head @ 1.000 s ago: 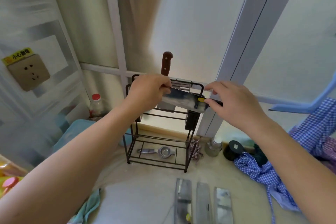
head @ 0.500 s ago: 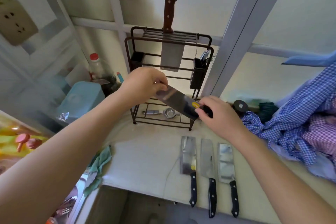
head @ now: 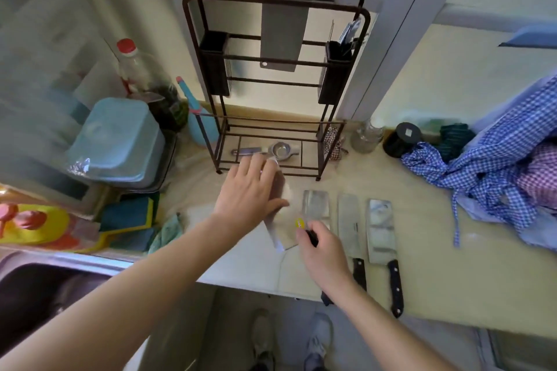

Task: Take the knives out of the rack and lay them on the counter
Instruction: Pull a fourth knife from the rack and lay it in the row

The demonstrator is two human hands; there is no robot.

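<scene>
Done: three cleavers lie side by side on the counter
In hand: fourth cleaver, right hand closed on its handle, left hand flat over the blade, seemingly just above the counter
Left: one brown-handled cleaver hangs in the rack

Left hand flat on broad steel cleaver blade, right hand gripping its black handle, three black-handled cleavers alongside on beige counter, brown-handled cleaver hanging in dark wire rack
</scene>
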